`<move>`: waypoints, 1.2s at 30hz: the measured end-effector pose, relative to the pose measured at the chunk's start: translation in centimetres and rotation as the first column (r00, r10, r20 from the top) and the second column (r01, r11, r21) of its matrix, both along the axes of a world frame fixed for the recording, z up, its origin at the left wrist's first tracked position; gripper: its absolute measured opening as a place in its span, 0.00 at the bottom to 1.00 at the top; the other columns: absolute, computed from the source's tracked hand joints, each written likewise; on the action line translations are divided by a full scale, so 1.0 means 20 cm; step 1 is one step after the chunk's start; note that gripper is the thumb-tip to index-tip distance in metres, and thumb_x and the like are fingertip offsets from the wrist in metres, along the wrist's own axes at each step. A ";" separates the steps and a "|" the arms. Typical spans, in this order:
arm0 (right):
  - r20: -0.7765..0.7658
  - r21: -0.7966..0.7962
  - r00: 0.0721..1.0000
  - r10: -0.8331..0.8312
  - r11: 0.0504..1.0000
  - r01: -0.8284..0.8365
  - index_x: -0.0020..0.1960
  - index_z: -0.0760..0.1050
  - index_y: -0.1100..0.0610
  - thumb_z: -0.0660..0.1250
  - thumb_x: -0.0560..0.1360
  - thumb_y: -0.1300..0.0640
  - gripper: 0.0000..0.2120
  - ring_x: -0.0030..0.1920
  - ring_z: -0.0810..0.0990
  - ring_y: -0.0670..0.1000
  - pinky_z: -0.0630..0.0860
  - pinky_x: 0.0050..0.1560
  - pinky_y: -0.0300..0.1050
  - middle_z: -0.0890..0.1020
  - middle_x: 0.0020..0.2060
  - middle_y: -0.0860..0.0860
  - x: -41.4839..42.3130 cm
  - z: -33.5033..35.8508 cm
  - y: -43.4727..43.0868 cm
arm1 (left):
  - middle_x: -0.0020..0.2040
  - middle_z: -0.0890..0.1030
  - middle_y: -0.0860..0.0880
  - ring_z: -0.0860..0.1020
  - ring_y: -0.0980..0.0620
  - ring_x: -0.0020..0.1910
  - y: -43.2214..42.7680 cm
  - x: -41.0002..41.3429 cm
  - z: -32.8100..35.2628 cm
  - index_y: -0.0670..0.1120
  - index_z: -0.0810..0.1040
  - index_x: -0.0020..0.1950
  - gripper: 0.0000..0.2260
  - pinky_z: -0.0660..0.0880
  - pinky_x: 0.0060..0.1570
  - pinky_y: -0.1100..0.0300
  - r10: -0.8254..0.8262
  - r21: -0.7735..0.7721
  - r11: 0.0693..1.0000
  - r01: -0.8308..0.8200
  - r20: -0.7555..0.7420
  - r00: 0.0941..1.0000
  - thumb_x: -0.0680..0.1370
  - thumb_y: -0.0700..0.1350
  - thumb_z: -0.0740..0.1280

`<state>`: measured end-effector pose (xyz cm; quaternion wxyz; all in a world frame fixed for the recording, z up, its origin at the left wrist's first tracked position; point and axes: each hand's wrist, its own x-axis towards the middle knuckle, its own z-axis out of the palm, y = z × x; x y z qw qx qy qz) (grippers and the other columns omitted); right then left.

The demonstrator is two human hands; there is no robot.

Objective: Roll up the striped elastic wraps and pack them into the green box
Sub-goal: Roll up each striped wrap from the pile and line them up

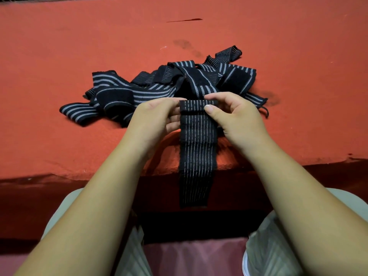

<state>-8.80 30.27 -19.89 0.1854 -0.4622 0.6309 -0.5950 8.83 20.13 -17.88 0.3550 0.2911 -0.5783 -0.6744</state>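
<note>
1. One view, from the head camera, looks down over two bare forearms that reach forward from the near edge to a desk (79, 46) covered in red-orange felt-like cloth.
2. Both hands meet at the middle, just over the near part of the desk, and hold one striped elastic wrap (197, 148), black with thin pale lines running along its length.
3. The wrap's far end is turned over into a small first fold or roll (197, 106). The rest hangs flat and straight toward the viewer, over the desk's near edge and down in front of the dark space below it.
4. The left hand (157, 116) grips the left side of that rolled end. Its fingers (175, 118) are curled in behind the wrap's left edge, and its thumb lies along the top.
5. The right hand (235, 116) pinches the right side of the roll. Its thumb (209, 109) presses on the front face, and its forefinger curls over the top.
6. Just beyond the hands, a loose pile of striped wraps (159, 86) lies on the desk. They are black bands with wider grey stripes, tangled and overlapping, and they spread from left of the hands to right of them. Some show plain black fastening patches.
7. Farther back, the red cover carries a few dark stains (185, 44) and a thin dark mark (185, 20) near the far edge.
8. Nearest the viewer, the person's knees in light trousers (264, 255) show on either side, with a pink cloth surface (191, 255) between them.
</note>
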 end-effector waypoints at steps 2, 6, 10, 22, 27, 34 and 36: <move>-0.020 -0.007 1.000 0.006 1.000 -0.006 0.60 0.85 0.49 0.75 0.81 0.59 0.10 0.46 0.83 0.40 0.78 0.50 0.37 0.87 0.48 0.43 0.00 0.00 0.00 | 0.51 0.89 0.44 0.86 0.52 0.46 0.00 0.01 -0.01 0.38 0.86 0.58 0.08 0.82 0.47 0.61 -0.011 -0.029 1.000 0.011 -0.001 1.000 0.85 0.41 0.69; 0.003 -0.005 0.998 0.059 0.998 -0.059 0.61 0.84 0.49 0.75 0.81 0.59 0.10 0.40 0.79 0.42 0.77 0.41 0.37 0.83 0.43 0.47 0.01 0.01 0.02 | 0.50 0.88 0.43 0.85 0.56 0.40 -0.02 0.02 -0.03 0.37 0.86 0.61 0.09 0.77 0.37 0.68 0.024 -0.143 0.989 -0.020 0.021 0.999 0.81 0.35 0.73; 0.021 0.019 0.996 0.083 0.996 -0.083 0.64 0.83 0.51 0.74 0.82 0.57 0.11 0.36 0.79 0.43 0.76 0.42 0.37 0.81 0.34 0.45 -0.02 0.00 0.01 | 0.43 0.86 0.46 0.79 0.60 0.31 -0.02 0.02 -0.03 0.35 0.83 0.62 0.09 0.73 0.31 0.69 0.067 -0.236 0.970 -0.056 0.040 0.997 0.83 0.35 0.70; -0.033 -0.003 0.994 0.100 0.995 -0.100 0.60 0.83 0.45 0.74 0.81 0.59 0.11 0.43 0.81 0.46 0.80 0.46 0.45 0.85 0.42 0.51 0.00 0.01 0.03 | 0.44 0.84 0.49 0.83 0.54 0.42 -0.01 0.01 -0.03 0.43 0.85 0.60 0.07 0.78 0.39 0.64 0.034 -0.190 0.981 -0.028 0.029 0.999 0.84 0.39 0.71; -0.051 0.023 0.996 0.071 0.997 -0.070 0.61 0.86 0.47 0.69 0.85 0.53 0.08 0.52 0.85 0.41 0.80 0.58 0.41 0.88 0.51 0.42 0.01 0.03 0.04 | 0.42 0.84 0.49 0.83 0.57 0.37 -0.01 0.02 -0.03 0.39 0.85 0.61 0.08 0.75 0.35 0.69 0.018 -0.160 0.987 -0.016 0.008 1.000 0.82 0.34 0.71; 0.121 -0.047 0.986 0.111 0.993 -0.106 0.61 0.86 0.53 0.72 0.82 0.62 0.09 0.52 0.87 0.48 0.83 0.55 0.47 0.89 0.53 0.53 0.02 0.03 0.04 | 0.57 0.86 0.40 0.87 0.50 0.52 -0.02 0.01 -0.02 0.42 0.85 0.61 0.10 0.82 0.52 0.59 0.016 -0.039 0.999 -0.017 -0.032 0.999 0.80 0.39 0.76; 0.129 -0.052 0.984 0.120 0.992 -0.114 0.61 0.86 0.52 0.73 0.81 0.64 0.12 0.52 0.86 0.48 0.83 0.56 0.46 0.89 0.53 0.52 0.02 0.03 0.04 | 0.58 0.87 0.39 0.88 0.49 0.53 -0.02 0.01 -0.03 0.38 0.84 0.62 0.11 0.82 0.52 0.58 0.009 -0.010 1.000 -0.010 -0.036 0.999 0.80 0.38 0.75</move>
